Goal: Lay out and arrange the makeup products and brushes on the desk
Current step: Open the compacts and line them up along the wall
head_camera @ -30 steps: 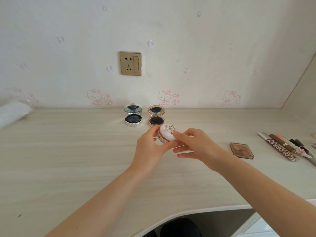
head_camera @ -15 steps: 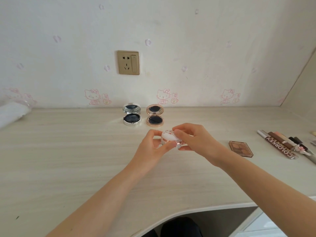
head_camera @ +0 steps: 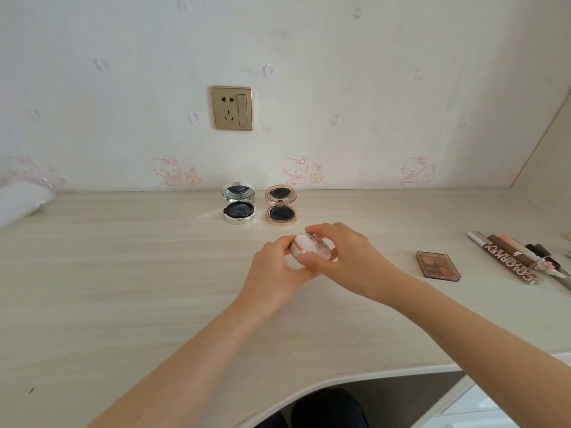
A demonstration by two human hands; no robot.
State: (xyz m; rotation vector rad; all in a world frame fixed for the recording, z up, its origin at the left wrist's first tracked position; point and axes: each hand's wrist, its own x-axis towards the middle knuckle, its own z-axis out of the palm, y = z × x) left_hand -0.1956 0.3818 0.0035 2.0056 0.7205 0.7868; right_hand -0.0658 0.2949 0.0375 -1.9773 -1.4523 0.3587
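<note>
A round white compact with a pink floral lid [head_camera: 309, 247] is held above the middle of the pale wooden desk [head_camera: 123, 288]. My left hand [head_camera: 278, 270] grips it from the left and below. My right hand [head_camera: 346, 257] wraps over its top and right side; its lid looks closed. Behind it, a silver compact [head_camera: 239, 206] and a rose-gold compact [head_camera: 280, 206] stand open side by side near the wall, mirrors up. A brown eyeshadow palette [head_camera: 438, 266] lies flat to the right.
Several makeup pens and tubes [head_camera: 513, 257] lie in a row at the desk's right edge. A white roll in clear wrap [head_camera: 21, 202] rests at the far left. A wall socket [head_camera: 232, 108] sits above the compacts. The desk's front edge curves inward near my body.
Both hands lowered the floral compact slightly toward the desk. My right hand moved from touching its side with fingertips to closing over its top.
</note>
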